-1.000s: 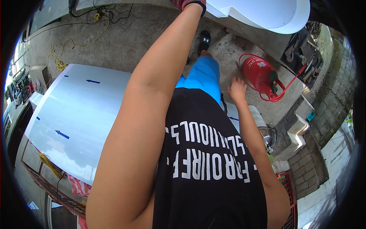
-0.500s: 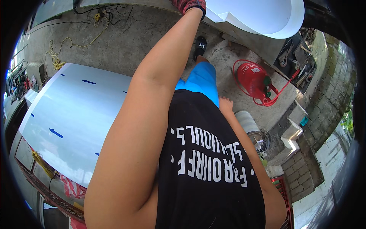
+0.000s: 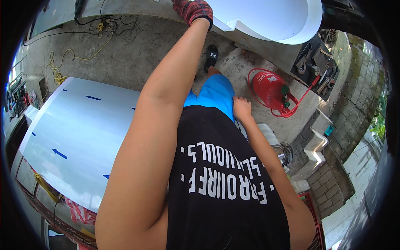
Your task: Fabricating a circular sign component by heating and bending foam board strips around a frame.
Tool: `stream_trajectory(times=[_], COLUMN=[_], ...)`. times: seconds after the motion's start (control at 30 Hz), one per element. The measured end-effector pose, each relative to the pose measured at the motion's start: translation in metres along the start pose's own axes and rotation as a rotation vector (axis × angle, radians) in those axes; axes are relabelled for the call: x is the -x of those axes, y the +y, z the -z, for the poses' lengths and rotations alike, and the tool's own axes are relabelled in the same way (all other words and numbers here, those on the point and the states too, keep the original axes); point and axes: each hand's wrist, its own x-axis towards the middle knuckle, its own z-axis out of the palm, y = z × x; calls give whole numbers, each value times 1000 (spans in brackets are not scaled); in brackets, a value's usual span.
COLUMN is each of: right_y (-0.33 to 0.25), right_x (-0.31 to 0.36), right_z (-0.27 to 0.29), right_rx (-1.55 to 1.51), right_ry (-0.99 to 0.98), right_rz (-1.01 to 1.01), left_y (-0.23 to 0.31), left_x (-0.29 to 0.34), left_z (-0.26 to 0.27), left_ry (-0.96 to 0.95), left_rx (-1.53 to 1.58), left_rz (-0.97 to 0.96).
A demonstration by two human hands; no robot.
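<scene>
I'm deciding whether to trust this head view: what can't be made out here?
- Left hand: gloved, cut off by the top edge; fingers and grip on the white panel unseen.
- Right hand: rests by the blue shorts; fingers face away, so open or shut unclear.
- Tools beyond the red cylinder: too small.

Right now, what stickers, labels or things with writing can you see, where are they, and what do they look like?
Red gas cylinder: on the concrete at right, rounded, with a pale label patch.
Blue arrow marks: small, scattered over the big white sheet at left.
Black shirt: on the person, white block lettering across it.
Black sandal: on the foot ahead, small white logo.
</scene>
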Motion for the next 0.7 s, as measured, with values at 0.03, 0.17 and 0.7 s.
stream_trajectory(times=[0.03,0.17,0.7], right_y=[1,5,-45], right_x=[-1,-4,-49], right_z=[0,5,118], right_rx=[-10,-71,-685], right_ry=[-4,15,556], right_rz=[-14,-35,285], left_y=[0,-14,24], left_x=[5,34,-14], left_z=[5,31,-23], left_ry=[29,124,114], left_rx=[-12,-183,-138], left_rz=[-21,-121,117])
